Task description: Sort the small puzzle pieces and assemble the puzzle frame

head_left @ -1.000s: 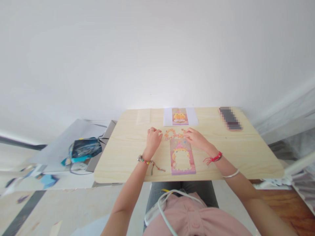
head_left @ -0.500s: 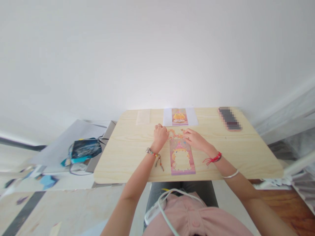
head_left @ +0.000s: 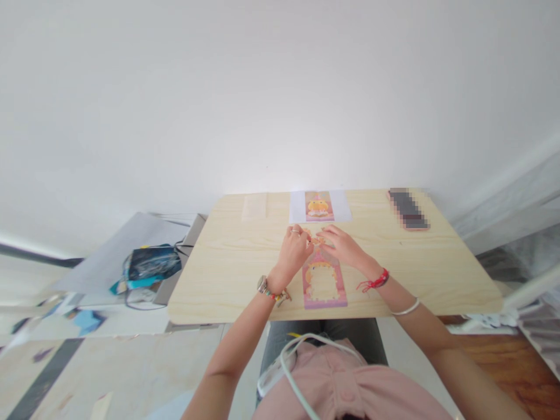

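Note:
A partly assembled jigsaw puzzle (head_left: 324,304) lies near the table's front edge, a pink and purple border around a bare, uneven middle. Beyond its top edge several loose orange and pink puzzle pieces (head_left: 315,240) lie between my hands. My left hand (head_left: 296,249) is closed above the puzzle's upper left, fingers curled down at the pieces; whatever sits in its fingertips is too small to make out. From the right, my right hand (head_left: 343,245) reaches over the same pieces, fingers stretched out and thumb apart from them. Parts of the pieces are hidden under both hands.
A picture sheet (head_left: 319,207) with a yellow cartoon figure lies on white paper by the wall. To its left is a pale translucent sheet (head_left: 254,207); a phone (head_left: 409,209) rests at the back right. A dark bag (head_left: 153,265) stands left of the table (head_left: 219,274).
My left hand has moved right, over the loose pieces and the puzzle's upper left corner, closer to my right hand. The right hand has shifted only slightly, its fingers straighter.

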### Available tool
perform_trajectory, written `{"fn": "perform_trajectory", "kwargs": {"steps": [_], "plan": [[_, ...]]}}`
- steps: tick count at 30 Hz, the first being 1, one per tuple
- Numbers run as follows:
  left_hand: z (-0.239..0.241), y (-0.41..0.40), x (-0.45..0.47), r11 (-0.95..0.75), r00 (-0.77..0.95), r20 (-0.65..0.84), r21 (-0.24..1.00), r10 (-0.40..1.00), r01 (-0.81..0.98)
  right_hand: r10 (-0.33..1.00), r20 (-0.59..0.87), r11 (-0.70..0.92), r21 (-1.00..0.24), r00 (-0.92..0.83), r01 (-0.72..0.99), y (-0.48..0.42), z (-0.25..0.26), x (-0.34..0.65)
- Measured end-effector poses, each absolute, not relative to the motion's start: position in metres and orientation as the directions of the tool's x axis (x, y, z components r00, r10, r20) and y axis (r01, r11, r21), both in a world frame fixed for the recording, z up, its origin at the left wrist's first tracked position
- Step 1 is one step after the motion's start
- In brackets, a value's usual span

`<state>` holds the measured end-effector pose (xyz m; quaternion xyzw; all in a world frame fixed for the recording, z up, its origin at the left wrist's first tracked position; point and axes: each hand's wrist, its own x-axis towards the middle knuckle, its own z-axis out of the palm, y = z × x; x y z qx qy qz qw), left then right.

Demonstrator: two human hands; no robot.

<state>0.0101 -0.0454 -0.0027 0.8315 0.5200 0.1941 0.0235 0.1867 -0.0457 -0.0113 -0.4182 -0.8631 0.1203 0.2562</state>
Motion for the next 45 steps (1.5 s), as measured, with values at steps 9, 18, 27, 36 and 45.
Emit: {"fn": "perform_trajectory", "kwargs": {"steps": [9, 18, 27, 36, 45], "plan": [[-0.011, -0.070, 0.025, -0.546, 0.500, 0.234, 0.217, 0.834, 0.810, 0.754, 0.313, 0.657, -0.374, -0.577, 0.655, -0.068, -0.023, 0.201], [-0.021, -0.090, 0.032, -0.614, 0.584, 0.191, 0.232, 0.789, 0.754, 0.802, 0.250, 0.584, -0.521, -0.542, 0.623, -0.095, -0.032, 0.211], [-0.019, -0.095, 0.035, -0.603, 0.578, 0.171, 0.218, 0.798, 0.767, 0.802, 0.267, 0.591, -0.492, -0.535, 0.639, -0.102, -0.033, 0.210], [-0.019, -0.097, 0.035, -0.571, 0.540, 0.189, 0.216, 0.820, 0.792, 0.820, 0.294, 0.571, -0.387, -0.491, 0.724, -0.108, -0.040, 0.208], [-0.024, -0.098, 0.037, -0.548, 0.514, 0.191, 0.244, 0.836, 0.800, 0.800, 0.294, 0.587, -0.201, -0.523, 0.784, -0.113, -0.043, 0.205]]}}
